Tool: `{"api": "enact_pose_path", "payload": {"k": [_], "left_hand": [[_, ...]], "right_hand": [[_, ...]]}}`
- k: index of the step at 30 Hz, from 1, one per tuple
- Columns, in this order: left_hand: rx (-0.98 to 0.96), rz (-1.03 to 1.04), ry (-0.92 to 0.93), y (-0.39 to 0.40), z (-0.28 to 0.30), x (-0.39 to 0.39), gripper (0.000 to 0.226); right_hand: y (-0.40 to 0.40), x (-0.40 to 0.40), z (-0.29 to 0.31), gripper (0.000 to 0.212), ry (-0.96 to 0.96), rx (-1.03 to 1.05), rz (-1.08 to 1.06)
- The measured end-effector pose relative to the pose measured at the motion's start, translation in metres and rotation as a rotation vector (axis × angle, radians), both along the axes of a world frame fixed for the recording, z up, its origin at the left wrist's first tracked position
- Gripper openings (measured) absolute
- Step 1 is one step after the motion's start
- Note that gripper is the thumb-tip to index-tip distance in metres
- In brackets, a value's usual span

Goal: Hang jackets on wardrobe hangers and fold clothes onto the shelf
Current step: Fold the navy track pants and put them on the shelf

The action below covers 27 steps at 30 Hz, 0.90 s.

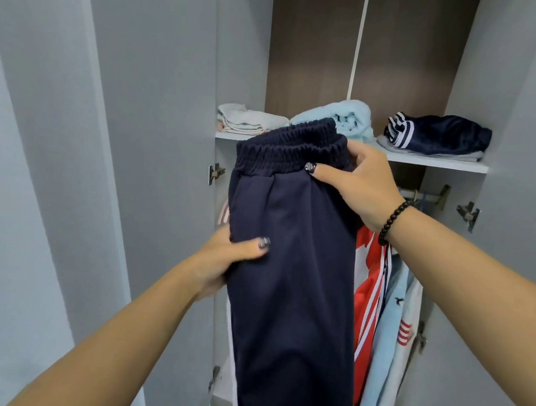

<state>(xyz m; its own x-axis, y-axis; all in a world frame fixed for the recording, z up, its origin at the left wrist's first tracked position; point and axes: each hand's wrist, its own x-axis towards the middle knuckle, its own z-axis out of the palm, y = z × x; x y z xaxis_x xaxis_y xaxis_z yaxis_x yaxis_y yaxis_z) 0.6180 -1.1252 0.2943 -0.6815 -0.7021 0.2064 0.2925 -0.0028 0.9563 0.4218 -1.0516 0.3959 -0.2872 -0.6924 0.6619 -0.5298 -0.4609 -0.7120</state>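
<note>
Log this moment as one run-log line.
left hand grips navy trousers side | right hand pinches waistband | shelf: folded clothes

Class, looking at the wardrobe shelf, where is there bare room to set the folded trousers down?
On the white shelf, one bare patch shows between the rolled light-blue towel and the folded navy striped garment. The left end is crowded by the pale folded cloths.

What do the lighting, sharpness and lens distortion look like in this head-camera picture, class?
Head view: soft, even light, no glare; the wardrobe doors bow outward from wide-angle distortion; the navy trousers and right hand are sharp, while the left hand is slightly blurred; the folded clothes on the shelf stay readable.
</note>
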Motion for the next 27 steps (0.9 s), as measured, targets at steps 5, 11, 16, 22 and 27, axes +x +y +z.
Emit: {"api": "enact_pose_path", "payload": {"k": [5, 11, 16, 22, 27], "left_hand": [[0.08, -0.181, -0.168, 0.022, -0.048, -0.01, 0.049], [0.193, -0.169, -0.093, 0.027, -0.043, -0.034, 0.024], [0.255, -0.098, -0.063, 0.014, -0.028, -0.055, 0.029], [0.417, -0.079, 0.011, 0.007, -0.029, -0.062, 0.047], [0.57, 0.017, 0.168, 0.005, -0.059, -0.052, 0.063]], "right_hand": [[-0.009, -0.009, 0.011, 0.03, -0.113, -0.03, -0.105], [0.001, -0.049, -0.039, 0.031, -0.575, 0.414, 0.031], [0.051, -0.042, -0.143, 0.037, -1.117, 0.51, 0.171], [0.08, -0.006, -0.213, 0.059, -1.363, 0.533, 0.278], [0.064, -0.005, -0.193, 0.056, -1.301, 0.414, 0.334]]}}
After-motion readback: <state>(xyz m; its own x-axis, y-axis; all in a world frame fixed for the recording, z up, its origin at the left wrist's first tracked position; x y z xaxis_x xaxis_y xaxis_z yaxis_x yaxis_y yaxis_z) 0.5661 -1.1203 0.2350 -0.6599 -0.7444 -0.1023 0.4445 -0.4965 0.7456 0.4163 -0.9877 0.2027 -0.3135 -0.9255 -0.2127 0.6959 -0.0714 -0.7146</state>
